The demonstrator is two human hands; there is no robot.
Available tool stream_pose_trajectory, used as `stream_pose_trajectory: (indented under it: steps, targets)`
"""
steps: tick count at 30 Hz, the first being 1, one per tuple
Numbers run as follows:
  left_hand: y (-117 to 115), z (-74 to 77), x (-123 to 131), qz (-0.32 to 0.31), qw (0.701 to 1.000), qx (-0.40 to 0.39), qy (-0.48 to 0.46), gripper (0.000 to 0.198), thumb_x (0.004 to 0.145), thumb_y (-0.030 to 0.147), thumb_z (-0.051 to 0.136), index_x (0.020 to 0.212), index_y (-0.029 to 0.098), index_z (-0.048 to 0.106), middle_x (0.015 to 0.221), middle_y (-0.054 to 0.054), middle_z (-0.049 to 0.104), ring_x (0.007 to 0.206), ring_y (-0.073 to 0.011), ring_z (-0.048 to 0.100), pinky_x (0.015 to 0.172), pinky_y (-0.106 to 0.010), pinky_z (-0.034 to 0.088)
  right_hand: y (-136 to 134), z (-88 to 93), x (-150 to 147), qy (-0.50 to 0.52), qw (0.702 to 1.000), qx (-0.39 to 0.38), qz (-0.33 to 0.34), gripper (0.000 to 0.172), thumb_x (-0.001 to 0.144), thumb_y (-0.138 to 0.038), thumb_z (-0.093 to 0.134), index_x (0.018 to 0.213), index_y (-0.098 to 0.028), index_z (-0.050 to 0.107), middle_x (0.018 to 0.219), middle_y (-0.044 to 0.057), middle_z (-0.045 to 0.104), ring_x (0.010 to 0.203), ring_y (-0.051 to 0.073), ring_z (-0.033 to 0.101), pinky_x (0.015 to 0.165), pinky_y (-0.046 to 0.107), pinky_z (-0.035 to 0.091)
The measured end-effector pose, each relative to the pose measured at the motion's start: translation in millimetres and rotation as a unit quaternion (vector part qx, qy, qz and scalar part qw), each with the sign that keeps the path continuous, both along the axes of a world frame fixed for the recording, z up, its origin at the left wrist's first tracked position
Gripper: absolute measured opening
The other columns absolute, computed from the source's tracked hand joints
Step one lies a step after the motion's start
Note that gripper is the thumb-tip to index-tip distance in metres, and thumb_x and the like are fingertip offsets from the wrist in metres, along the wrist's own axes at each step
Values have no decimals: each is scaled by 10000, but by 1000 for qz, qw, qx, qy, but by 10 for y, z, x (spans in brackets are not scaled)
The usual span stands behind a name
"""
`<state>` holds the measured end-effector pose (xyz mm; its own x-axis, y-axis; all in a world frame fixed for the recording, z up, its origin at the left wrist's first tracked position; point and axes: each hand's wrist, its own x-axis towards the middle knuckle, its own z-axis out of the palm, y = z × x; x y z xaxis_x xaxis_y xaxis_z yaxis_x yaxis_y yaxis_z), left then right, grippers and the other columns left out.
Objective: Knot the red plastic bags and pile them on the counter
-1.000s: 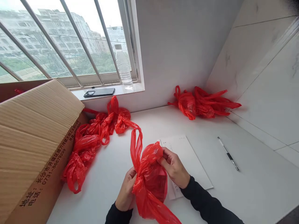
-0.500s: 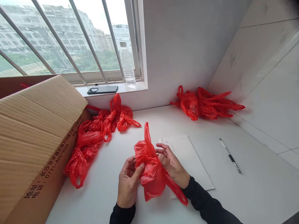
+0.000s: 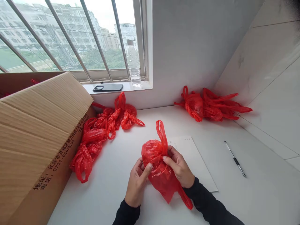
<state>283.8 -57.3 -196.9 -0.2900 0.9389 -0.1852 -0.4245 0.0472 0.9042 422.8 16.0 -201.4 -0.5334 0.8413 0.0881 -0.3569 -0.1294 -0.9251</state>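
Observation:
Between my hands is a red plastic bag (image 3: 161, 178), bunched around its middle, with one handle loop pointing up and the other hanging down to the right. My left hand (image 3: 138, 179) is closed on its left side, thumb pressed on the front and fingers behind. On the right, my right hand (image 3: 179, 167) pinches the gathered middle between thumb and fingers near the base of the upper loop. What the bag contains, if anything, cannot be seen. Behind my right hand lies a white paper pad (image 3: 199, 165) with small writing near its top.
A large open cardboard box (image 3: 47, 125) stands at the left. Beside it lie several knotted red bags (image 3: 93, 140), and another red heap (image 3: 211, 104) sits by the wall. A pen (image 3: 235, 159) lies right. On the sill are a phone (image 3: 107, 87) and a water bottle (image 3: 134, 65).
My right hand has closed from loosely spread fingers into a pinch on the bag's gathered middle. The bag's upper part now looks rounder. The whole view has shifted slightly.

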Motion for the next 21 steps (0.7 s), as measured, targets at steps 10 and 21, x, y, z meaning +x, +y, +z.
stream_pose_trajectory:
  steps: [10,21]
  targets:
    - [-13,79,-19,-18,998,29,45,379,779,347,746,1108,168,692,1108,-114,735,1073,-326,643,938,-419,499,8,79,22,-52,998,39,-12,200,863,-355,670,1013,-236,613,937,9,664,871,196,613,820,335,508]
    - [-8,14,-33,31,999,19,-30,431,795,335,741,1198,212,650,1008,-55,764,1009,-310,675,839,-375,533,-29,68,6,-44,998,50,1,186,951,-416,524,966,-246,598,916,9,641,857,193,603,832,355,494]
